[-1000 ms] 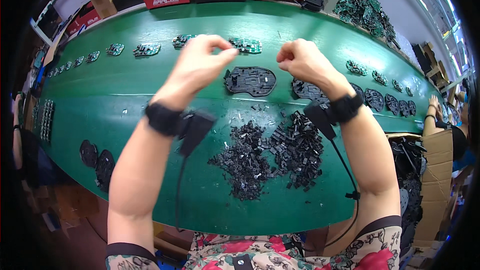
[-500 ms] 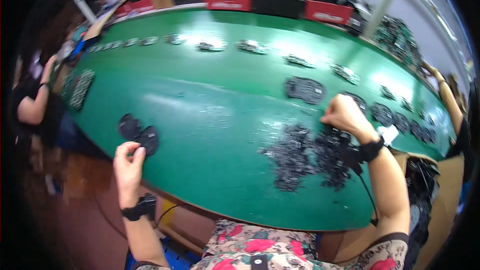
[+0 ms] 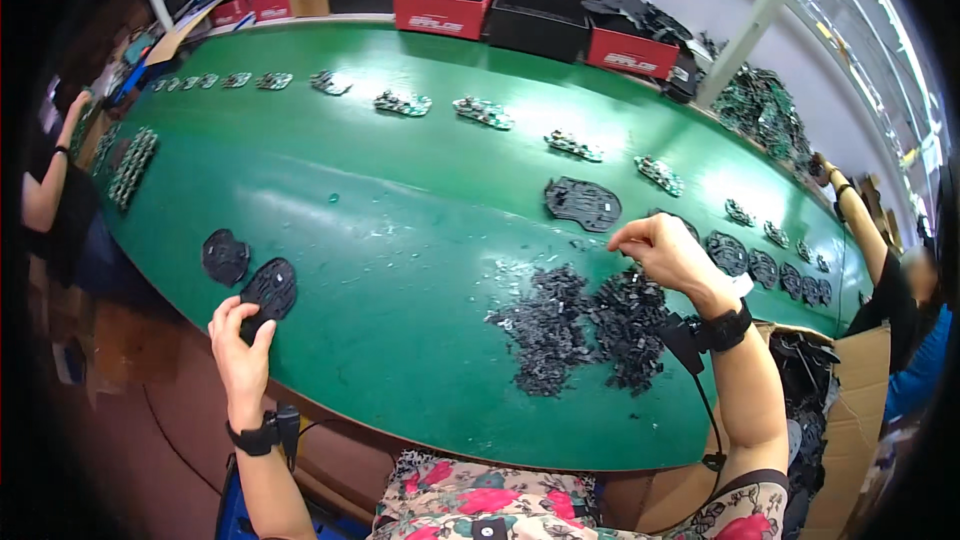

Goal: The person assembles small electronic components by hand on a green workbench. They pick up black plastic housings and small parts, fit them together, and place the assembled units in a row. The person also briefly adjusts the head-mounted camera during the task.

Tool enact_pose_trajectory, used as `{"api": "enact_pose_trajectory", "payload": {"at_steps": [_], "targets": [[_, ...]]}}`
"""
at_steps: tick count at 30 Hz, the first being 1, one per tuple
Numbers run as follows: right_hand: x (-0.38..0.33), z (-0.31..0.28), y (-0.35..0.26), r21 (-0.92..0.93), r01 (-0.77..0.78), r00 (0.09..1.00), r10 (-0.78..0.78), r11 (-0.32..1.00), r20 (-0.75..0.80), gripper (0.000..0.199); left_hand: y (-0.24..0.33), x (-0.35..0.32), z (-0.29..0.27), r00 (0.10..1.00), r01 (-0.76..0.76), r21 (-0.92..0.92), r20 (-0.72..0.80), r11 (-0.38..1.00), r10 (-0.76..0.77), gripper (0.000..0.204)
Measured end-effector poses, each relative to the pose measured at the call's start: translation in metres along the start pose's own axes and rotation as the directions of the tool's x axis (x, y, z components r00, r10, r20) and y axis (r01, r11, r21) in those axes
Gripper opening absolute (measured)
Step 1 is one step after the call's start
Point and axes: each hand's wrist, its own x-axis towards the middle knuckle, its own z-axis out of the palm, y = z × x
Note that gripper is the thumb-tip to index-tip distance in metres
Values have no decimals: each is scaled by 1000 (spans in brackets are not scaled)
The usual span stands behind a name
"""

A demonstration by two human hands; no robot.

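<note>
My left hand [image 3: 240, 352] is at the near left table edge, thumb spread from its bent fingers. Its fingertips reach the lower edge of a black oval plastic plate [image 3: 272, 286]; whether they touch it is unclear. A second black plate [image 3: 226, 257] lies just beyond. On the right, my right hand [image 3: 672, 258] hovers with fingertips pinched together, and anything between them is too small to make out. Below it spread two heaps of small black plastic pieces, a left heap [image 3: 550, 335] and a right heap [image 3: 632, 325]. Another black plate [image 3: 582, 205] lies just past these fingers.
Green circuit boards [image 3: 483, 112] stand in a row across the green table [image 3: 400, 240], with several black plates [image 3: 727, 253] at right. Red and black boxes [image 3: 450, 2] line the back. An open carton [image 3: 850, 410] stands at right. Other people's arms [image 3: 865, 225] show at both sides.
My left thumb and fingers have parted from a pinch beside the plate. My right hand stays pinched near the heaps, a little closer to the plate beyond. The whole view has shifted.
</note>
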Motion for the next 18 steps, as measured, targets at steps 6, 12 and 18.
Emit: {"api": "enact_pose_trajectory", "payload": {"at_steps": [6,12,18], "targets": [[3,-17,-5,226,-76,997,68,971,45,14,37,-1,8,996,-49,-113,69,992,57,23],[54,6,20,-30,84,963,-89,996,-253,11,89,38,50,938,-279,-212,148,937,313,21],[95,12,32,-64,-35,972,19,997,-234,9,160,89,115,784,-511,-315,211,800,584,23]]}}
